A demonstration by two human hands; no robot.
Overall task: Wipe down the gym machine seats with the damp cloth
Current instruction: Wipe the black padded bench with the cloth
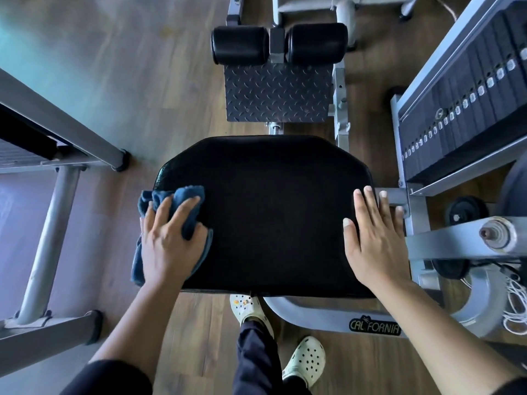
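I see my left grip [171,243] pressed down on the blue cloth [182,195], at the near-left edge of the black seat [271,209]. The fingers spread over the cloth, and a fold is gathered between forefinger and thumb, so that grip holds the cloth. Part of the cloth hangs off the seat's left side. My right grip [376,243] lies flat and wide on the seat's right edge with its fingers straight, holding nothing. Its outer fingertips reach past the pad over the grey frame bar [393,195]. Beyond the seat, on the far side, are a checker-plate footrest [276,92] and two black roller pads [239,45]. The weight stack [470,104] stands at the right. The near frame tube carries a CALIFORNIA label [374,327], above the wooden floor [128,81].
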